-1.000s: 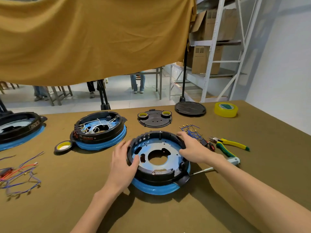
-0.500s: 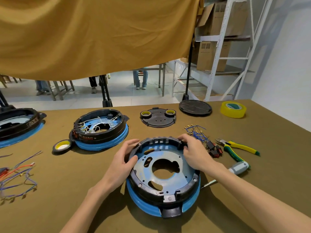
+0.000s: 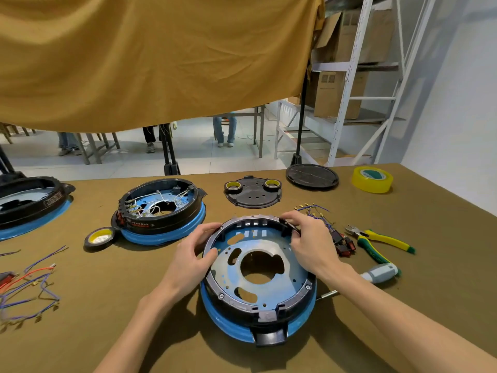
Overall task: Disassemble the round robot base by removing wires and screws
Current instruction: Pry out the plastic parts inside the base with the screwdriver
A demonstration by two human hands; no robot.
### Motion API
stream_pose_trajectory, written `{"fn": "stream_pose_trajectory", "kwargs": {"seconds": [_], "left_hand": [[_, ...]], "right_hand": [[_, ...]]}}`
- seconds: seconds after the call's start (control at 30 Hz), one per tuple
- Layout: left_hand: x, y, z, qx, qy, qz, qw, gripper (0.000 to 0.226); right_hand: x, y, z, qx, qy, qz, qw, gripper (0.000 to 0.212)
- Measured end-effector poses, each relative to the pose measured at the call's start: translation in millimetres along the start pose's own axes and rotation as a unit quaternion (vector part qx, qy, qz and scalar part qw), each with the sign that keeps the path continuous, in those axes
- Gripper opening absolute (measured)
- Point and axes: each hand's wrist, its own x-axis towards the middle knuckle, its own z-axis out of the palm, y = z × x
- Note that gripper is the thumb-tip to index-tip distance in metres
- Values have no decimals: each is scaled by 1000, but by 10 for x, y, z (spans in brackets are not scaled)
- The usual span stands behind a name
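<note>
A round robot base, black ring on a blue rim with a bare metal plate inside, is tilted up toward me in the middle of the table. My left hand grips its left rim. My right hand grips the far right rim. No wires show inside it; screws sit in the ring. A grey-handled screwdriver lies just right of the base, partly behind my right forearm. Green and yellow pliers lie beyond it. Pulled blue wires with red connectors lie behind my right hand.
A second base with white wires inside sits at back left, a tape roll beside it. A third base is at the far left. Loose wires lie left. A black cover, black disc and yellow tape sit behind.
Both hands have turned the base and tipped its far edge up, so the inside faces me and the black tab now points toward me. The view has shifted slightly.
</note>
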Motion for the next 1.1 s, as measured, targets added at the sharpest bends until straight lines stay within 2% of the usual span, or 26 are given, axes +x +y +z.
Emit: {"fn": "stream_pose_trajectory", "kwargs": {"seconds": [0.23, 0.33, 0.4, 0.5, 0.53, 0.6, 0.7, 0.77, 0.9, 1.1], "left_hand": [[43, -31, -82, 108, -36, -29, 993, 51], [43, 24, -137, 132, -60, -24, 989, 51], [49, 59, -169, 165, -65, -19, 984, 49], [-3, 66, -195, 262, -112, -25, 958, 56], [-60, 56, -192, 246, -134, -29, 959, 64], [-227, 20, -149, 164, -147, -28, 975, 76], [-433, -32, -52, 67, -143, -19, 987, 76], [-483, -16, -43, 26, -154, -19, 988, 84], [-510, 39, -67, -3, -181, -25, 983, 96], [-526, 78, -40, -38, -179, -38, 982, 97]], "right_hand": [[14, 48, 19, 1, -74, 17, 997, 35], [-77, 106, -63, 15, -115, 9, 993, 39], [-145, 173, -124, -2, -159, -2, 987, 49], [-243, 247, -198, 5, -311, 18, 950, 87], [-274, 255, -205, 11, -335, 24, 942, 98], [-323, 256, -195, 40, -328, 34, 943, 108], [-374, 263, -197, 112, -304, 50, 945, 100], [-375, 294, -266, 144, -342, 50, 927, 99], [-350, 353, -427, 193, -411, 54, 889, 97], [-369, 441, -402, 274, -396, 68, 874, 93]]}}
